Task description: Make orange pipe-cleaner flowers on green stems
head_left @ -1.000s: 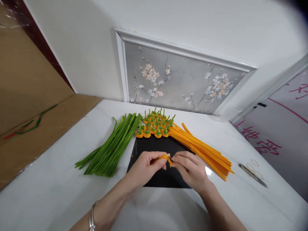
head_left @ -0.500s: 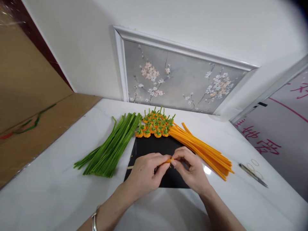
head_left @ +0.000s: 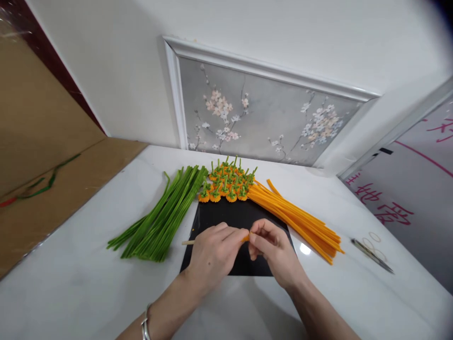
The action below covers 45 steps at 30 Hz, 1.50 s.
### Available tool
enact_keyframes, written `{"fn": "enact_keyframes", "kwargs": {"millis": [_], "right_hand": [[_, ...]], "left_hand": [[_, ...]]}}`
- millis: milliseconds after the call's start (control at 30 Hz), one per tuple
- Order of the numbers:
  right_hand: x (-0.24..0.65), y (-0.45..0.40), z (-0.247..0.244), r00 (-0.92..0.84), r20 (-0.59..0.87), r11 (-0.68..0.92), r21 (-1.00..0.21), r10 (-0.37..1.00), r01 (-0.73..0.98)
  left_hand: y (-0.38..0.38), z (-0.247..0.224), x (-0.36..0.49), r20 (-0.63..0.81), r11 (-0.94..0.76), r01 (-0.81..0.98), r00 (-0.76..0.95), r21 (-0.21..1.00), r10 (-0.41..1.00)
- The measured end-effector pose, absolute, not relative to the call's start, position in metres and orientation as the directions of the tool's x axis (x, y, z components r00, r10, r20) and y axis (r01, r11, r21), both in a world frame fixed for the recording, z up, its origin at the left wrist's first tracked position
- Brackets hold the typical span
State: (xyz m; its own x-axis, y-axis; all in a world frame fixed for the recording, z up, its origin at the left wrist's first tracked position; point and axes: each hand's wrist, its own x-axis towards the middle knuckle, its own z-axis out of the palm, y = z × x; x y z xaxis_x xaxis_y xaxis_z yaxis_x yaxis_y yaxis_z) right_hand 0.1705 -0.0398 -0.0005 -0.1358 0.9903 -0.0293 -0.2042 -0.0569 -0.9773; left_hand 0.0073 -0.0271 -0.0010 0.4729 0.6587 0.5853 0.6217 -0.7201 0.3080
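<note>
Over a black mat (head_left: 212,217), my two hands meet at a short piece of orange pipe cleaner (head_left: 245,238). My left hand (head_left: 215,255) is closed, thumb and fingers pinching it. My right hand (head_left: 271,248) is closed too, thumb and index finger at the piece's right end. Left of my left hand, the end of a thin pale stick (head_left: 187,242) pokes out; the rest is hidden behind the hand. Beyond the mat stand several small orange pumpkin shapes (head_left: 231,193) with green tops and stems.
A bundle of green pipe cleaners (head_left: 163,217) lies to the left, and a bundle of orange pipe cleaners (head_left: 297,217) to the right. Dark pointed tweezers (head_left: 371,255) and thin rubber bands (head_left: 374,237) rest far right on the white table (head_left: 85,288). Brown cardboard (head_left: 71,189) borders the left side.
My right hand has shifted slightly left and turned, its fingers curling more. My left hand has rolled a little, covering more of the orange piece. The pale stick's end sticks out slightly further left.
</note>
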Motion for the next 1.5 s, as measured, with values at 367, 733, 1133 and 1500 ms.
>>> {"fn": "enact_keyframes", "kwargs": {"millis": [367, 733, 1133, 1500], "right_hand": [[0.171, -0.044, -0.009, -0.105, 0.541, 0.545, -0.782, 0.834, 0.301], [0.176, -0.038, -0.007, -0.166, 0.634, 0.632, -0.638, 0.755, 0.44], [0.178, -0.039, -0.003, -0.23, 0.512, 0.55, -0.654, 0.827, 0.519], [0.184, -0.036, -0.009, -0.281, 0.604, 0.636, -0.523, 0.746, 0.567]], "left_hand": [[-0.026, 0.0, 0.005, 0.504, -0.584, 0.581, 0.316, 0.567, 0.803], [-0.027, 0.0, 0.004, 0.65, -0.67, 0.656, 0.347, 0.347, 0.676], [-0.028, 0.005, 0.005, 0.673, -0.691, 0.718, 0.472, 0.081, 0.57], [-0.027, -0.001, 0.003, 0.651, -0.642, 0.753, 0.417, 0.144, 0.634]]}}
